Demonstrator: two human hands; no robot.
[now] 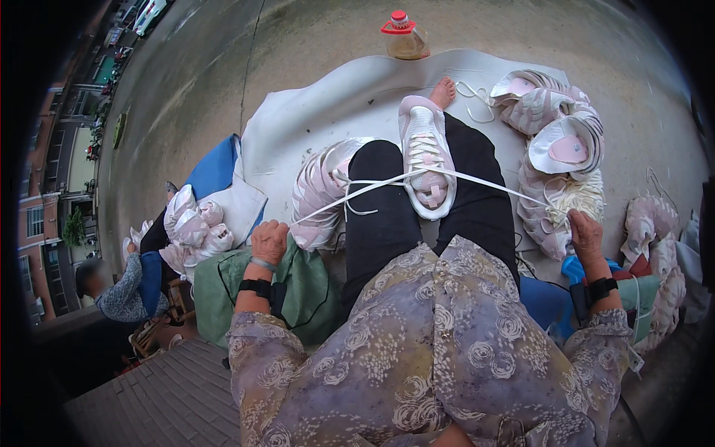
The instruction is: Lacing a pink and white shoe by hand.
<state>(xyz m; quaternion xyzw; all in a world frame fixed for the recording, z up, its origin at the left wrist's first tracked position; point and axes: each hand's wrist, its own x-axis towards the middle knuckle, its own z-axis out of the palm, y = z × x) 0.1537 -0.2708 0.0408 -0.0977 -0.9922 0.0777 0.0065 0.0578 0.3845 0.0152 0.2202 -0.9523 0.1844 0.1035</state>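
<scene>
A pale pink and white sneaker [421, 123] rests between my thighs, its heel end toward me. White laces criss-cross up its front. My left hand [269, 242] is closed on one end of the white shoelace [494, 184], out to the left beyond my knee. My right hand [586, 235] is closed on the other end, out to the right. Both lengths run nearly straight from the shoe's upper eyelets to my hands. A short loop of lace hangs over my left thigh. The fingertips' exact grip is too small to make out.
Nested pink and white sneakers curve in stacks at left [328, 186] and right [562, 134]. A white sheet [328, 100] covers the ground; an oil bottle [407, 41] stands beyond it. Green cloth [223, 290] lies by my left arm. Another person [130, 287] sits far left.
</scene>
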